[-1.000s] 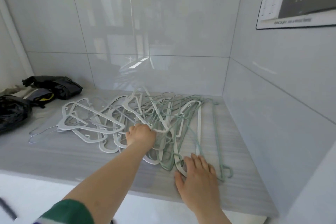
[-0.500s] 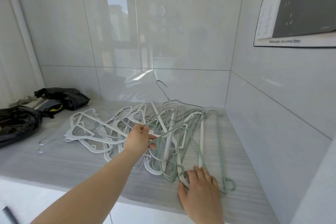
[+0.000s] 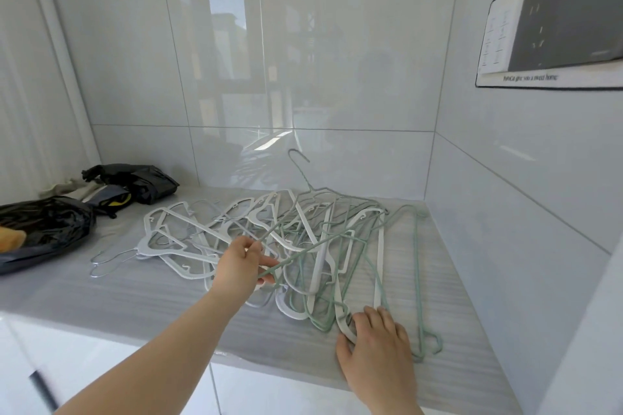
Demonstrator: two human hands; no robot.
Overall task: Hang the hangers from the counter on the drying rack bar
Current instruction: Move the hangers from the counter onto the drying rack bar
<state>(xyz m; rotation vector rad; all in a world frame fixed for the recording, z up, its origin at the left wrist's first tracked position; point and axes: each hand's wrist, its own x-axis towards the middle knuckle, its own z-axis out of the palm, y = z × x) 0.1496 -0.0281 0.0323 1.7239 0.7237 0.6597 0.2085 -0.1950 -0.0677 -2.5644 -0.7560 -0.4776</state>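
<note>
Black bag [image 3: 43,229] lying far left, something orange [image 3: 11,240] showing at its near edge. Dark pouch [image 3: 145,178] sitting behind the bag, grey-yellow item [image 3: 113,198] lying between them, beige cloth [image 3: 65,189] lying just behind the bag. Wall print [image 3: 553,27] hanging far right of the bag.

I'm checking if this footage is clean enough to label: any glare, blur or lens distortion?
Head view: the glossy wall tiles carry strong reflections and a bright glint; tile seams bow toward the frame edges, wide-angle distortion; the cabinet handle at lower left is smeared; the hangers, left hand and right hand are sharp.
</note>
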